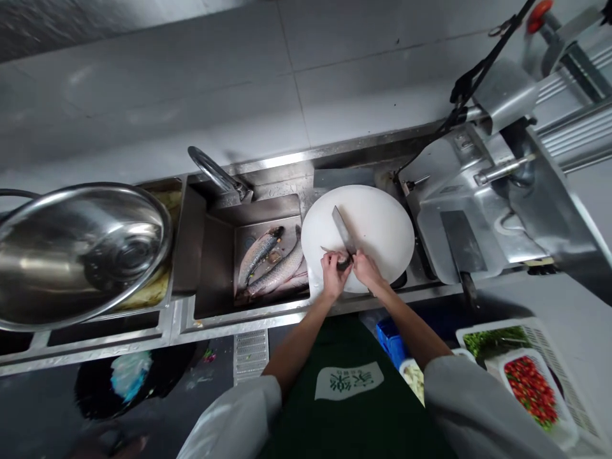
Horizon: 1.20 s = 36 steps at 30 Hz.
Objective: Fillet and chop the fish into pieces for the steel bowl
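On the round white cutting board (382,223), my right hand (367,270) is closed around the handle of a kitchen knife (344,229). Its blade points up and away across the board. My left hand (333,275) is closed close beside it, at the board's near edge. A small dark and pinkish piece shows between the left fingers, too small to identify. Several whole fish (277,271) lie in the sink basin just left of the board.
A faucet (217,172) arches behind the sink (215,268). Far left is a large steel bowl (86,255). A cleaver (461,242) rests on the steel machine (497,210) at right. Near right, a white basket (535,331) holds greens and a container of red chillies (530,389).
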### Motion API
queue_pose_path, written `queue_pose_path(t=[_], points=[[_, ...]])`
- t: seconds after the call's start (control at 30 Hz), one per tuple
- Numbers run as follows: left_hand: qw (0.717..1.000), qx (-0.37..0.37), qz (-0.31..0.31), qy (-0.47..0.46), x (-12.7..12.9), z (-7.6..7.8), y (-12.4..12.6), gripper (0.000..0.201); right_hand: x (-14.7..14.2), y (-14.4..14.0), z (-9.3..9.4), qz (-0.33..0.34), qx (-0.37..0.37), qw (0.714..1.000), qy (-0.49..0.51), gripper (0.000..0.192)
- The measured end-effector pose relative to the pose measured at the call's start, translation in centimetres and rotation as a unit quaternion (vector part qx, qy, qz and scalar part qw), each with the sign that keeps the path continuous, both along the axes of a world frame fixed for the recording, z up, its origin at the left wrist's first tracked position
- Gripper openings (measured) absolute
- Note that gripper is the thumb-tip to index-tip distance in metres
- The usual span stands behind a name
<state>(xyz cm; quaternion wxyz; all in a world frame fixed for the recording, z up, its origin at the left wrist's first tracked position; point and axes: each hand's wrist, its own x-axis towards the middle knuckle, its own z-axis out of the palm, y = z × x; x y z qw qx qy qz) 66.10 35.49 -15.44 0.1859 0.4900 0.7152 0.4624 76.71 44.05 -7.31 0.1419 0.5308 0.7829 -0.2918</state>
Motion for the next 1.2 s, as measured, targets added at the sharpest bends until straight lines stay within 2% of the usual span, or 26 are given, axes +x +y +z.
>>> queue_pose_path(t=[0.07,0.13,0.23,0.27,0.3,0.33,0.4,0.43,0.47,0.5,0.53,0.57,0.67,0.7,0.73,0.77,0.87,0.9,0.93,0.97,1.03,1.13,1.17,1.2], points=[[0.998,-0.026,-0.05,0.009,-1.1,0.2,0.8,0.033,1.6,1.2,-0.1,0.0,-0.002,1.0,-0.009,0.032],[0.985,-0.039,-0.168,0.015,-3.6,1.0,1.8,0.032,3.8,2.2,0.0,-0.004,0.003,1.0,-0.026,0.033],[0.921,-0.053,-0.386,0.013,-7.1,2.4,2.7,0.027,6.6,2.7,0.2,-0.018,0.022,0.998,-0.052,0.034],[0.909,-0.058,-0.413,0.015,-7.4,2.6,2.6,0.027,7.2,2.7,0.2,-0.022,0.025,0.998,-0.057,0.034],[0.917,-0.062,-0.394,0.02,-7.0,2.7,2.4,0.029,7.6,2.5,0.3,-0.026,0.025,0.998,-0.059,0.035],[0.943,-0.064,-0.325,0.024,-6.0,2.6,2.0,0.034,7.8,2.3,0.4,-0.031,0.024,0.997,-0.061,0.036],[0.994,-0.066,-0.089,0.019,-2.7,1.8,1.1,0.047,7.7,1.8,0.5,-0.043,0.021,0.997,-0.066,0.036],[0.997,-0.069,0.023,0.007,-1.0,1.3,0.9,0.049,7.5,1.7,0.6,-0.048,0.021,0.996,-0.067,0.035],[0.993,-0.073,0.091,-0.003,0.3,0.7,0.9,0.047,7.4,1.6,0.7,-0.051,0.022,0.996,-0.066,0.035],[0.99,-0.074,0.117,-0.01,1.1,0.3,1.2,0.043,7.2,1.6,0.8,-0.051,0.022,0.996,-0.064,0.034],[0.991,-0.074,0.108,-0.013,1.1,0.0,1.6,0.04,7.2,1.6,0.8,-0.05,0.021,0.997,-0.062,0.034],[0.995,-0.071,0.068,-0.014,0.5,-0.1,2.2,0.036,7.2,1.7,0.8,-0.047,0.021,0.997,-0.061,0.034],[0.991,-0.067,-0.116,-0.016,-3.5,0.2,3.5,0.028,7.6,2.1,0.8,-0.034,0.018,0.997,-0.062,0.034],[0.986,-0.07,-0.153,-0.014,-4.6,0.4,3.6,0.027,7.7,2.2,0.8,-0.029,0.018,0.998,-0.062,0.034],[0.985,-0.075,-0.156,-0.008,-5.1,0.6,3.5,0.028,7.8,2.2,0.8,-0.025,0.019,0.998,-0.061,0.033],[0.989,-0.082,-0.119,-0.001,-5.0,0.6,3.1,0.031,7.9,2.2,0.9,-0.021,0.018,0.998,-0.06,0.033],[0.992,-0.099,0.071,0.019,-2.1,0.2,2.1,0.04,8.1,2.2,1.0,-0.012,0.016,0.998,-0.06,0.033],[0.99,-0.103,0.094,0.023,-1.1,0.0,2.0,0.04,8.1,2.3,1.1,-0.01,0.016,0.998,-0.062,0.033],[0.991,-0.105,0.085,0.027,-0.6,0.0,2.1,0.039,8.2,2.3,1.1,-0.008,0.018,0.998,-0.066,0.032],[0.993,-0.106,0.05,0.032,-0.6,0.0,2.4,0.039,8.4,2.3,1.1,-0.004,0.02,0.997,-0.07,0.032],[0.991,-0.113,-0.069,0.033,-2.5,0.5,3.3,0.04,8.9,2.4,1.2,0.006,0.026,0.997,-0.079,0.033],[0.959,-0.126,-0.254,0.021,-6.9,2.0,4.1,0.039,9.6,2.4,1.6,0.027,0.028,0.995,-0.089,0.032],[0.954,-0.118,-0.276,0.025,-7.9,2.4,4.0,0.04,9.6,2.3,1.9,0.034,0.029,0.995,-0.091,0.032],[0.958,-0.101,-0.266,0.033,-8.3,2.8,3.7,0.041,9.3,2.3,2.2,0.039,0.031,0.995,-0.092,0.032]])
